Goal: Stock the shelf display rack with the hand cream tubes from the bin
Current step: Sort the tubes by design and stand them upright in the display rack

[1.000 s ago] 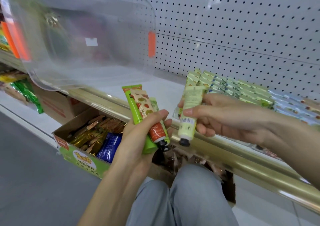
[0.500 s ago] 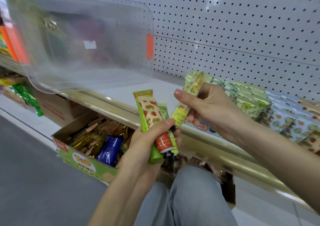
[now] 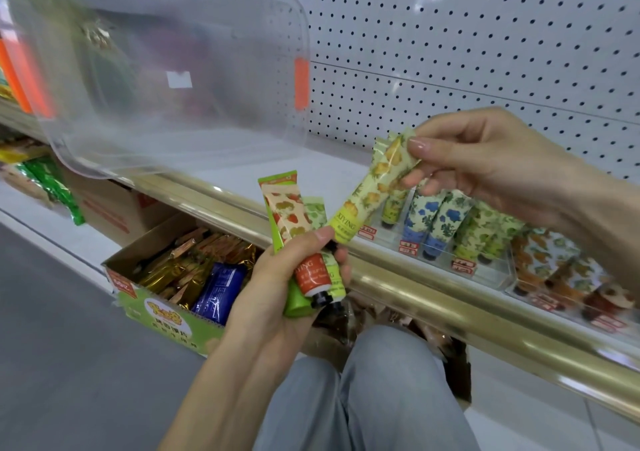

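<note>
My left hand (image 3: 277,288) grips a small bunch of hand cream tubes (image 3: 301,242), caps down, in front of the shelf's gold rail. An orange strawberry-print tube lies on top of green ones. My right hand (image 3: 491,166) pinches a yellow-green flower-print tube (image 3: 372,191) by its crimped end, slanted with the cap end near my left thumb. Behind it, on the shelf, a clear display rack (image 3: 498,274) holds rows of upright tubes in blue, green and orange prints. The clear plastic bin (image 3: 156,80) with orange latches sits on the shelf to the left.
A white pegboard wall (image 3: 450,35) backs the shelf. The gold rail (image 3: 433,298) runs along the shelf's front edge. Below it, an open cardboard box (image 3: 166,294) of snack packets stands on the lower shelf. My knee in grey trousers (image 3: 381,398) is underneath.
My right hand has lifted and moved right, swinging the yellow-green tube so its crimped end points up toward the rack. The left hand with its bunch has stayed almost still.
</note>
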Demonstrator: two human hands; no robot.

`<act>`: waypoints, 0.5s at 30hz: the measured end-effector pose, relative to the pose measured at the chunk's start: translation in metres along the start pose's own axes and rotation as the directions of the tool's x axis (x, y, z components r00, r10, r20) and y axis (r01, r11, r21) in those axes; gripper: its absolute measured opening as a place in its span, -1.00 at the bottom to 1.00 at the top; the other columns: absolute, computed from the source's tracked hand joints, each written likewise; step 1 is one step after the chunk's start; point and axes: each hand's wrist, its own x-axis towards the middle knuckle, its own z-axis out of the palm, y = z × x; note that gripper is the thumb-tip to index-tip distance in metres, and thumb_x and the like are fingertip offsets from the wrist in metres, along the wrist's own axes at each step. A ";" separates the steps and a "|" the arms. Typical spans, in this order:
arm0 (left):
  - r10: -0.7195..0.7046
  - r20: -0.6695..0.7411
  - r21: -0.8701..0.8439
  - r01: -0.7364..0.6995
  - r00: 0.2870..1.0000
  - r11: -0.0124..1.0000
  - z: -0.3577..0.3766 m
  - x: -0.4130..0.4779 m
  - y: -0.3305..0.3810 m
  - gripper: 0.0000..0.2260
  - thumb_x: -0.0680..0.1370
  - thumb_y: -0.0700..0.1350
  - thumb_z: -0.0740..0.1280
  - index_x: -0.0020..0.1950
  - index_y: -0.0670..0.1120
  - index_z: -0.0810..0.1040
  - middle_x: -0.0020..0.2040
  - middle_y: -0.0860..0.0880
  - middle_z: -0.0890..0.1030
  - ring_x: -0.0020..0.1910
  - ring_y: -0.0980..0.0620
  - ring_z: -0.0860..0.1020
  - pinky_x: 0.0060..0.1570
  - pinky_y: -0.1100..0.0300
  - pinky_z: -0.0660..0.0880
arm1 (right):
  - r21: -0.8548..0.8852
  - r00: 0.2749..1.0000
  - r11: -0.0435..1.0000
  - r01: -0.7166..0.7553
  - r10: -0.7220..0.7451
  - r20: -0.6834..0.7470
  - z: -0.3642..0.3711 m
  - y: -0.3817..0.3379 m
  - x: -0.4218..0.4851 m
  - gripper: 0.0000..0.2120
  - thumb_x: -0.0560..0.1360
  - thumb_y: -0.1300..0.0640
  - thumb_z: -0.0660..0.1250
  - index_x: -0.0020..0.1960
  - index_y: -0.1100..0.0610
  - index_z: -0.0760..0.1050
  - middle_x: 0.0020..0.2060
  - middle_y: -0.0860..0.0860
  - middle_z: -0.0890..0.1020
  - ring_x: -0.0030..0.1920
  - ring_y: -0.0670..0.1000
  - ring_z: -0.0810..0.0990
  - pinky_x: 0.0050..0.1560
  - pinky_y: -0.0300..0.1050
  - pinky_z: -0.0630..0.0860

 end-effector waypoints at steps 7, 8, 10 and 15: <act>0.083 -0.035 0.128 -0.078 0.996 0.989 -0.003 0.004 -0.003 -0.41 0.13 -0.15 0.51 0.14 -0.24 0.53 -0.25 -0.13 0.65 -0.34 0.01 0.63 -0.36 0.19 0.59 | -0.428 0.999 0.904 0.011 -0.025 -0.027 -0.014 -0.019 0.004 -0.73 0.09 -0.08 0.49 -0.31 0.08 0.67 -0.43 -0.02 0.57 -0.37 -0.12 0.40 -0.36 -0.30 0.35; 0.111 -0.033 0.162 -0.105 0.993 0.981 -0.004 0.005 -0.004 -0.41 0.13 -0.13 0.51 0.14 -0.23 0.53 -0.24 -0.12 0.65 -0.32 0.01 0.64 -0.35 0.19 0.59 | -0.449 0.999 0.893 -0.002 -0.014 -0.032 -0.015 -0.022 0.004 -0.72 0.09 -0.07 0.50 -0.30 0.10 0.67 -0.41 0.00 0.57 -0.34 -0.10 0.41 -0.30 -0.25 0.35; 0.140 -0.024 0.202 -0.132 0.990 0.970 -0.006 0.006 -0.004 -0.42 0.14 -0.12 0.51 0.14 -0.23 0.53 -0.24 -0.11 0.66 -0.29 0.02 0.65 -0.32 0.20 0.60 | -0.496 0.997 0.868 -0.025 -0.015 -0.077 -0.017 -0.029 0.008 -0.71 0.12 -0.05 0.50 -0.28 0.14 0.66 -0.40 -0.02 0.58 -0.32 -0.13 0.43 -0.24 -0.21 0.34; 0.116 -0.040 0.157 -0.108 0.992 0.982 -0.008 0.009 -0.006 -0.42 0.16 -0.13 0.50 0.14 -0.29 0.55 -0.13 -0.16 0.69 -0.24 0.00 0.67 -0.29 0.18 0.61 | -0.658 0.969 0.743 -0.122 -0.054 -0.241 -0.015 -0.032 0.024 -0.83 0.32 0.04 0.52 -0.36 0.11 0.62 -0.54 -0.17 0.52 -0.41 -0.27 0.45 -0.27 -0.20 0.32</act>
